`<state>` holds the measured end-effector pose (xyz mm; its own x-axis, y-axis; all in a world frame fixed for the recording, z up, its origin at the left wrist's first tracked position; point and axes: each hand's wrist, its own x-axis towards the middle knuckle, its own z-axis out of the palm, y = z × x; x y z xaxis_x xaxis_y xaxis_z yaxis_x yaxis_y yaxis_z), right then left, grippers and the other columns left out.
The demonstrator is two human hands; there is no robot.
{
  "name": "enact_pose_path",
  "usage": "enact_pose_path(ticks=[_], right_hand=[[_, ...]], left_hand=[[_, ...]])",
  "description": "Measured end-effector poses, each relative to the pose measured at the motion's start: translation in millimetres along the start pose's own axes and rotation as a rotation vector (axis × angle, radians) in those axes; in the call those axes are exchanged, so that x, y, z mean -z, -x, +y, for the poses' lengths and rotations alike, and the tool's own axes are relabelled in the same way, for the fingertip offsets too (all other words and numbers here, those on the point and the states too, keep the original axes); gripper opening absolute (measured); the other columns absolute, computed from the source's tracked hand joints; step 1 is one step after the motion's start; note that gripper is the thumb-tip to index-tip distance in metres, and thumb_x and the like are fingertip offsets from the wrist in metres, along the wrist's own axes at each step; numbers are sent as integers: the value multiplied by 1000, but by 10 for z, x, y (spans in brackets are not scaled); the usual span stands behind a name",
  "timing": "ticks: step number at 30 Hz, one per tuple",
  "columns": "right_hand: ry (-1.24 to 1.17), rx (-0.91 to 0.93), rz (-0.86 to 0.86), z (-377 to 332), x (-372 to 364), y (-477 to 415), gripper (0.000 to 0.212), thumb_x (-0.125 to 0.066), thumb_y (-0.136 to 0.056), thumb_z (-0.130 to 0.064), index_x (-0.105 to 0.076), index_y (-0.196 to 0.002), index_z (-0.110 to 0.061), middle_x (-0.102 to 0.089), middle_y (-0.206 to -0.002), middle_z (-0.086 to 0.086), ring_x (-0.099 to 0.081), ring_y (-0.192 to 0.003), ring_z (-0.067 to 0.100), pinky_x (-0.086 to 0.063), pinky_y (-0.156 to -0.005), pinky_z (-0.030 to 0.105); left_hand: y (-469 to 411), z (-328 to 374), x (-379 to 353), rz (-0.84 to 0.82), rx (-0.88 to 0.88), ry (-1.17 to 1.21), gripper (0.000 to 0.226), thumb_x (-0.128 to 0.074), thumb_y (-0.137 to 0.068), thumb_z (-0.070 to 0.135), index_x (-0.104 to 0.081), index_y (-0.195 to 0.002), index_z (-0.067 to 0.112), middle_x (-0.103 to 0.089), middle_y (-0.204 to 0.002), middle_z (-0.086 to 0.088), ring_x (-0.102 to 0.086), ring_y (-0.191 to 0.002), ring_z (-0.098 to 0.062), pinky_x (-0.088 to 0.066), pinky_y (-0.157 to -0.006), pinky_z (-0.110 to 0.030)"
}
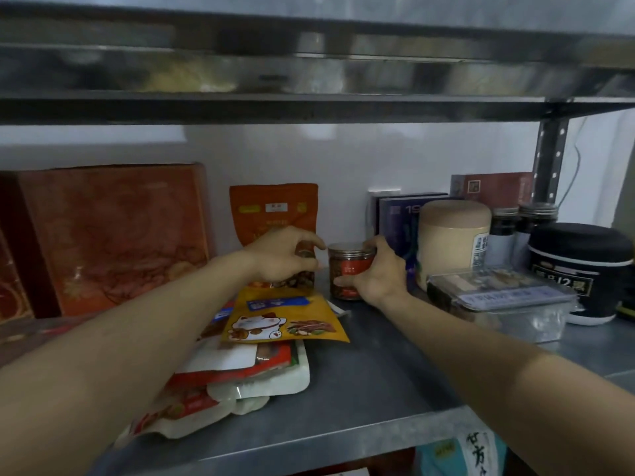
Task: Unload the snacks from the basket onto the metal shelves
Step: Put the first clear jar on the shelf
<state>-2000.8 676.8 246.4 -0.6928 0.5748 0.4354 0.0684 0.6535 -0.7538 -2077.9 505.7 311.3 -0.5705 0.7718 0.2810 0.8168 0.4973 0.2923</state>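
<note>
My right hand (378,273) is wrapped round a small red-labelled jar (347,269), thumb low on its front and fingers over the edge of the silver lid. The jar stands upright at the back of the metal shelf (378,372). My left hand (278,255) is curled round what looks like a second jar (304,266), mostly hidden under my fingers, just in front of the standing orange pouch (273,207). The two jars are near each other but not touching. The basket is out of view, so I cannot tell what remains in it. To finish this step well, I judge that I should set both jars flat on bare metal before loosening either grip. I want the left one clear of the yellow cat pouch (285,321), which lies on the stack of packets (240,372); a base resting on a pouch edge would rock. Pushing the left jar too far back could tip the orange pouch, so I would stop short of it. The right jar has room, with the cream canister (453,235) and the clear plastic box (498,297) beside it. I should let go by opening my fingers straight outward, not by dragging them across the lids.
</note>
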Motion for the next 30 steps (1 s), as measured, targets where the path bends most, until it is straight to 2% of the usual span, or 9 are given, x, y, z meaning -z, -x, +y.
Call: enact_pose_path(ticks=[4, 9, 12, 15, 17, 21, 25, 28, 30], right_hand=[[18, -8, 5, -4, 0, 25, 81, -94, -58, -29, -48, -123, -17, -62, -119, 6, -59, -112, 25, -49, -92, 35], [78, -5, -7, -18, -22, 68, 87, -95, -55, -30, -43, -125, -18, -57, -121, 9, -58, -110, 27, -52, -90, 39], [128, 2, -35, -18, 1, 98, 89, -93, -60, -31, -41, -131, -19, -52, -124, 11, -54, -112, 29, -50, -90, 38], [228, 27, -69, -36, 65, 144, 84, -86, -70, -39, -38, -136, -21, -47, -130, 13, -52, -117, 31, -49, -92, 40], [350, 104, -64, -68, 134, 198, 79, -76, -79, -46, -34, -143, -23, -41, -141, 14, -45, -128, 33, -46, -97, 44], [558, 404, -48, -229, 332, 334, 63, -53, -95, -46, -33, -150, -23, -31, -156, 14, -32, -141, 32, -34, -113, 45], [608, 501, -138, -483, 498, 514, 61, -40, -98, -53, -31, -151, -25, -32, -156, 12, -33, -141, 32, -32, -113, 45], [624, 550, -176, -651, 537, 709, 64, -37, -98, -57, -27, -152, -26, -34, -155, 12, -33, -140, 32, -29, -113, 46], [613, 585, -196, -764, 527, 860, 65, -36, -97, -58, -25, -153, -25, -34, -154, 11, -32, -140, 32, -27, -113, 47]], left_hand=[[-2, -2, -33, -10, 2, 4, 44, -65, -91, 38, -56, -132, 27, -53, -139, 3, -50, -125, -14, -39, -94, -23], [17, 2, -58, 0, 5, 0, 44, -66, -90, 35, -57, -132, 26, -54, -140, 0, -49, -127, -17, -42, -103, -31], [48, 18, -66, 1, 10, -19, 44, -66, -90, 35, -58, -132, 25, -54, -139, -1, -49, -128, -19, -41, -103, -32], [117, 48, -56, 27, 20, -39, 44, -66, -90, 36, -58, -132, 23, -56, -138, -2, -51, -127, -20, -42, -105, -35], [178, 70, -35, 44, 39, -62, 44, -65, -90, 39, -59, -131, 23, -57, -137, -1, -51, -126, -20, -42, -105, -36], [351, 120, 52, 35, 65, -178, 50, -57, -90, 54, -60, -130, 24, -58, -133, 0, -51, -122, -21, -44, -102, -39], [598, 141, 180, 70, 117, -288, 58, -51, -90, 61, -50, -138, 30, -48, -144, -1, -44, -131, -24, -39, -107, -45], [882, 202, 269, 107, 161, -319, 65, -44, -86, 69, -44, -142, 35, -43, -149, 0, -42, -134, -25, -40, -107, -46], [1111, 256, 325, 124, 202, -380, 64, -43, -89, 66, -40, -145, 34, -39, -151, -1, -39, -136, -28, -38, -108, -49]])
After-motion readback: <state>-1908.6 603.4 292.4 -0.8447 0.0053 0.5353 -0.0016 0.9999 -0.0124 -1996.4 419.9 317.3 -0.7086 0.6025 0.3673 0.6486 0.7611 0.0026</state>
